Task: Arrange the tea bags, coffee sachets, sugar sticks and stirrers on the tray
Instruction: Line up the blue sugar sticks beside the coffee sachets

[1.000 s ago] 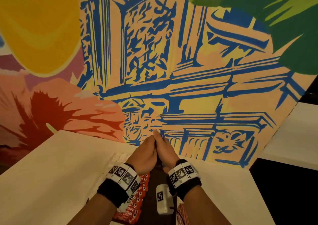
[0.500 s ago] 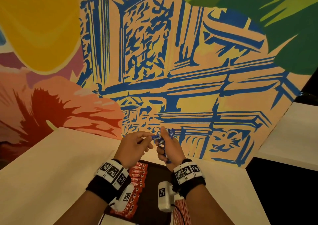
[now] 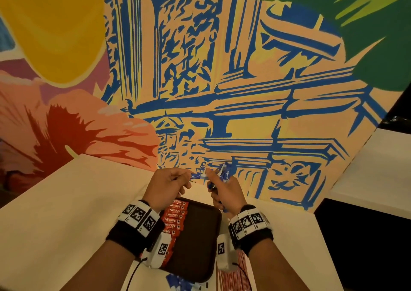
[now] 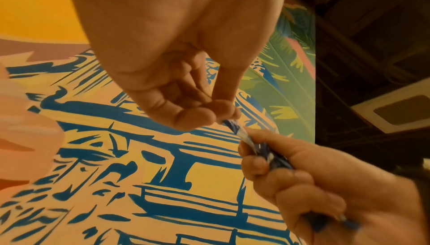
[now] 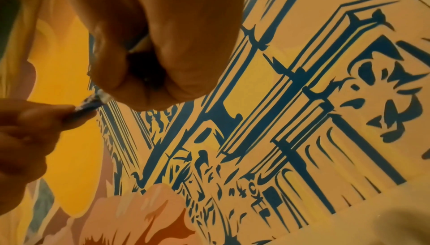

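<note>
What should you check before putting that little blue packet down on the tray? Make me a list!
1. Left hand pinches one blue packet: ok.
2. Packet pulled free of the bunch in the right hand: cannot tell; the right fingers are at its other end.
3. Right hand grips the bunch firmly: ok.
4. Bare space on the tray: ok.
5. Red coffee sachets lined up along the tray's left side: ok.
</note>
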Tool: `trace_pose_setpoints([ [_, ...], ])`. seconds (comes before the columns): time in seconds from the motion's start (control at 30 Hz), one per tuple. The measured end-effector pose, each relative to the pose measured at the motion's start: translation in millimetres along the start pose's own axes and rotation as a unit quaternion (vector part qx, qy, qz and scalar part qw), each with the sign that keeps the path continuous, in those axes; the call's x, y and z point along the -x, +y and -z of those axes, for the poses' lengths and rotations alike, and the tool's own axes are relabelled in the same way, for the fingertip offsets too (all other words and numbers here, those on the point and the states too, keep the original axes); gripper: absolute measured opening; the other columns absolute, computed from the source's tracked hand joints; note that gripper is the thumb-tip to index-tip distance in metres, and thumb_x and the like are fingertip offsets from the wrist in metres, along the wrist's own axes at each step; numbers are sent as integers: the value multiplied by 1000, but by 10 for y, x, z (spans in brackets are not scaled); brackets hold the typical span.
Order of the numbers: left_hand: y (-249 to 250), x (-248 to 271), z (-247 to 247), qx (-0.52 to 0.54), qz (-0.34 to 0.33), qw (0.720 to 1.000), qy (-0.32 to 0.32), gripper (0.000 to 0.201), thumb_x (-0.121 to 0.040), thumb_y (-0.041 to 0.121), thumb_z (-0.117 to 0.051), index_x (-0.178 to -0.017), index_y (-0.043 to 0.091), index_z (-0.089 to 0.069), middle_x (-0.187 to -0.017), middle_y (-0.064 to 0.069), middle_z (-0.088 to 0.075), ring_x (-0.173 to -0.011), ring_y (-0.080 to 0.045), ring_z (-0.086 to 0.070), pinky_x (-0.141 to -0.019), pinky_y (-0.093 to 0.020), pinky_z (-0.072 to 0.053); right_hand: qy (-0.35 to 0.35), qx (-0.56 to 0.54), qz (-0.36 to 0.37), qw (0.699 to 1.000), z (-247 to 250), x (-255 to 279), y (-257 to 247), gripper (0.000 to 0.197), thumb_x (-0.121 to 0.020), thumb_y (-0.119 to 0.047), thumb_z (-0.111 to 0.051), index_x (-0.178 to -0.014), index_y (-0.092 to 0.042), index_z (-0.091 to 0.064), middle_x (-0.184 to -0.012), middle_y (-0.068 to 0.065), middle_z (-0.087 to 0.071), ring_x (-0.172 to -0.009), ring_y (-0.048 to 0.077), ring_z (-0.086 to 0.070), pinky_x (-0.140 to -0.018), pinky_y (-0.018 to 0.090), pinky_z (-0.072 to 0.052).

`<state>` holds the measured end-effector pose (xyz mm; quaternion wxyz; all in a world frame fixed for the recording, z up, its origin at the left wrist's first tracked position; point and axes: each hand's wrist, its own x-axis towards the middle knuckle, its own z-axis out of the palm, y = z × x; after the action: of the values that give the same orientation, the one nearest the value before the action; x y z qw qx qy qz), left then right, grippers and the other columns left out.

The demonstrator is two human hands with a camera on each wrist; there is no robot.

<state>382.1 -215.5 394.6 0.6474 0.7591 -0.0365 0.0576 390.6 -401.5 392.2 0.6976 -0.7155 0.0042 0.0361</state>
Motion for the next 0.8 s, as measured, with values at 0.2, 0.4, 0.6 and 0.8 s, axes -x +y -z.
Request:
trace_pose_setpoints([
  [0.2, -72, 26, -25, -41, 19, 999, -12, 12, -94, 26, -69, -99, 22, -79, -91, 2, -72, -72, -12, -60, -58, -24, -49, 4, 21, -22, 1000, 181, -24, 121, 40, -93, -43, -70, -90, -10, -50, -52, 0, -41, -37, 12, -24, -39, 19, -22],
  [0.4, -91, 65, -59, -2, 31, 998, -51, 11, -96, 11, -65, -103, 8, -73, -82, -10, -75, -70, -17, -67, -63, -26, -55, -51, 47, -41, 997, 286, -38, 188, 40, -92, -42, -71, -94, -8, -51, -51, -3, -44, -37, 12, -27, -38, 20, -25],
  [0.6, -333, 40, 58, -45, 72, 991, -102, 8, -92, 5, -68, -98, 1, -69, -82, -14, -76, -75, -22, -73, -67, -27, -57, -69, 86, -64, 992, 341, -39, 335, 36, -93, -37, -72, -86, -5, -58, -51, -2, -47, -35, 11, -29, -39, 20, -24],
  [0.8, -1136, -2, 315, -182, 142, 970, -76, 10, -85, 5, -71, -81, 13, -75, -83, -18, -73, -69, -26, -67, -68, -37, -57, -37, 115, -111, 986, 422, -65, 626, 41, -99, -43, -61, -97, -2, -61, -44, -9, -35, -35, 8, -25, -38, 19, -23],
])
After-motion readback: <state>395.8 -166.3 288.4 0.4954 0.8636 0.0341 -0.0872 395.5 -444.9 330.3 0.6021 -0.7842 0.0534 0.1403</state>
